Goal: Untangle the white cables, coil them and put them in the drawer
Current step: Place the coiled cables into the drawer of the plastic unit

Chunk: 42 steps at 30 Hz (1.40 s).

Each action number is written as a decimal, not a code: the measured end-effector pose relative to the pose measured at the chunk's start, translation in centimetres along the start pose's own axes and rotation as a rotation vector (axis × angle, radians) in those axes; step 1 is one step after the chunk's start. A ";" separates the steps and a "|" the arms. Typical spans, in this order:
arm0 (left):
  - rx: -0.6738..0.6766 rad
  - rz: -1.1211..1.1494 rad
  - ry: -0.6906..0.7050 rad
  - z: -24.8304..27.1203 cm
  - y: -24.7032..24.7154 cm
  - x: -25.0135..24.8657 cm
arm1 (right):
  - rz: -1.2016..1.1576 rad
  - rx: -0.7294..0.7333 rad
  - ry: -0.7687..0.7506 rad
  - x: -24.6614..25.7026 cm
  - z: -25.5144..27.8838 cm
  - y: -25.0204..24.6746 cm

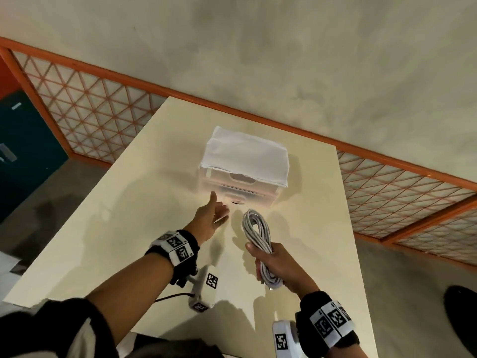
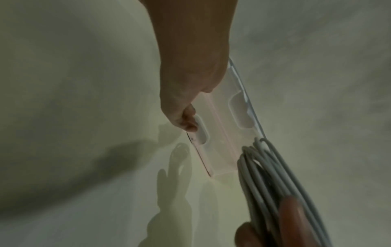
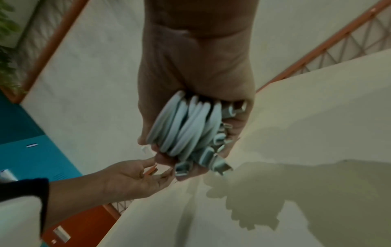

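A drawer unit (image 1: 219, 177) is being borne on the table (image 1: 129, 215), toward its far edge, with a cloth (image 1: 247, 153) being carried on top. Cables (image 1: 258, 228) are being held in the right hand (image 1: 278, 264), just before the unit. The left hand (image 1: 209, 218) is being kept left of them, at the lower drawer (image 1: 258, 196).

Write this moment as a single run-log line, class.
stage: about to stow | left hand: fingertips at lower drawer handle | right hand: grips coiled white cables | lower drawer: looks closed

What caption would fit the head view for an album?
Coiled white cables gripped in the right hand, left hand reaching for the lower drawer.
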<state>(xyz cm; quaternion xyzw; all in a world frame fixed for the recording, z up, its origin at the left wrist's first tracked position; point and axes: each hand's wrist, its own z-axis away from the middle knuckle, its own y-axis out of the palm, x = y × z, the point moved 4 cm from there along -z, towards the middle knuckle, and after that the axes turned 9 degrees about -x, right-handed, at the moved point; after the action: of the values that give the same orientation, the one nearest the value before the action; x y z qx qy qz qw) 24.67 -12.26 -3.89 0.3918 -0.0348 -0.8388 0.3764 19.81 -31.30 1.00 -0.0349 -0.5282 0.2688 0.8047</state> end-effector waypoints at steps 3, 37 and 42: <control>0.047 -0.009 -0.024 -1.4 1.9 -0.2 | -0.082 -0.007 0.071 -1.0 -0.6 -0.1; 0.124 -0.159 -0.095 1.4 -1.4 4.9 | 0.216 0.191 0.023 4.6 -7.1 -0.8; 0.141 -0.224 -0.048 1.6 -1.7 4.9 | 0.407 0.262 0.132 5.4 -11.5 0.9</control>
<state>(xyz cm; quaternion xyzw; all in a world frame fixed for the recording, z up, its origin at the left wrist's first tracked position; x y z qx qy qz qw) 20.54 -14.67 -6.45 0.3987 -0.0588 -0.8801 0.2511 31.04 -25.37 0.16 -0.0533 -0.4173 0.4888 0.7643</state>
